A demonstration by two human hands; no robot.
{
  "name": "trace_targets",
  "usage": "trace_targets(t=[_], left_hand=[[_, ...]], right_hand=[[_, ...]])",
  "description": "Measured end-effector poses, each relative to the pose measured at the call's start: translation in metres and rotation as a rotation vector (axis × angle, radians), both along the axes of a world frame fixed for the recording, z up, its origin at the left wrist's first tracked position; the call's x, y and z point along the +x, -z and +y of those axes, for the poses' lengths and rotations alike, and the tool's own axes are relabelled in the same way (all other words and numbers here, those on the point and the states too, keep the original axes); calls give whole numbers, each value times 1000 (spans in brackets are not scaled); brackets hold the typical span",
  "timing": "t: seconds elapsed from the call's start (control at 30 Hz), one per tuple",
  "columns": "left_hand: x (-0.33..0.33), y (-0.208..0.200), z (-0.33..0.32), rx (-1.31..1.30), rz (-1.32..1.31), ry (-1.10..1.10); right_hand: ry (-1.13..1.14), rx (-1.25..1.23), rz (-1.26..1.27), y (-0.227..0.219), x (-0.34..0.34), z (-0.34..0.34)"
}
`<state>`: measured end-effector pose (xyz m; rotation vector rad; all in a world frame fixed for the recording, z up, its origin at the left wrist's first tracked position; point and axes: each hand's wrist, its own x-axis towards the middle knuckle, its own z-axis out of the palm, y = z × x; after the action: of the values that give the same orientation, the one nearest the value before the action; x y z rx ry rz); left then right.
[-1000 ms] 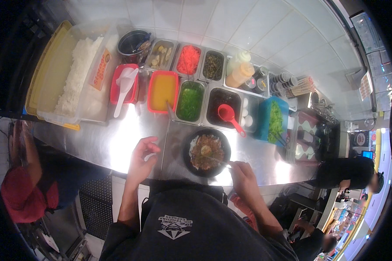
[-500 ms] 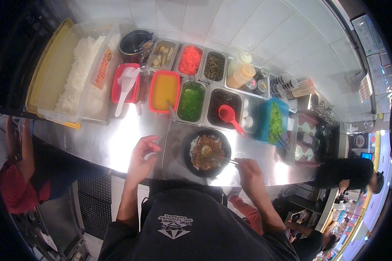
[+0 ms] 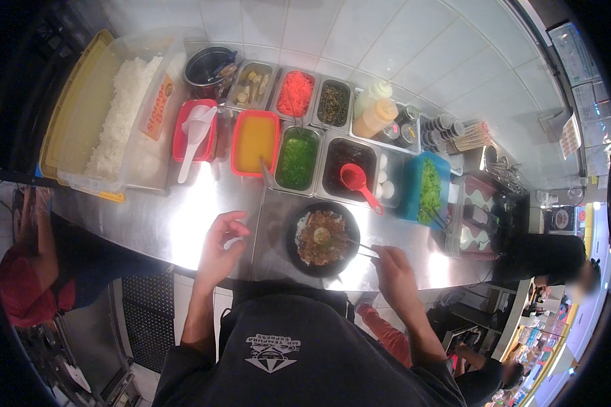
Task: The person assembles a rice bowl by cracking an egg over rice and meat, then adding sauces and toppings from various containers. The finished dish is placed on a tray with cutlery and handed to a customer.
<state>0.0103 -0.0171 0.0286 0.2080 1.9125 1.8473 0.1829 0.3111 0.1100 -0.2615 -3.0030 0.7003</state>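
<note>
Presently, rice box (image 3: 142, 168): upper left, apparently kept aside to free space.
Left hand (image 3: 220, 247): centre-left, empty, unclosed, fingers curled.
Black bowl (image 3: 322, 272): centre, seemingly placed within both hands' reach.
Right hand (image 3: 393, 270): centre-right, pinching thin metal utensil (image 3: 363, 246) endwise, presumably for reach.

Steel counter (image 3: 149, 220); on it, black bowl (image 3: 324, 270); rice tub (image 3: 144, 161)

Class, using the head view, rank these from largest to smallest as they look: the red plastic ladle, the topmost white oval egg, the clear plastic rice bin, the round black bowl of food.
1. Clear plastic rice bin
2. Round black bowl of food
3. Red plastic ladle
4. Topmost white oval egg
</note>
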Motion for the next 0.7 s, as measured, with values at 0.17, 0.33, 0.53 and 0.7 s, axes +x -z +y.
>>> trace_targets(t=[0.17,0.33,0.53,0.7], left_hand=[[0,4,1,6,-17,0],[0,2,1,-2,-24,-9],[0,-2,1,-9,-24,-7],[1,7,-1,-17,-17,-13]], right_hand=[[27,-15,-14,-18,1,-1],[21,-60,-1,-22,2,-5],[44,-41,-4,-14,0,-3],[113,-10,61,-21,-25,2]])
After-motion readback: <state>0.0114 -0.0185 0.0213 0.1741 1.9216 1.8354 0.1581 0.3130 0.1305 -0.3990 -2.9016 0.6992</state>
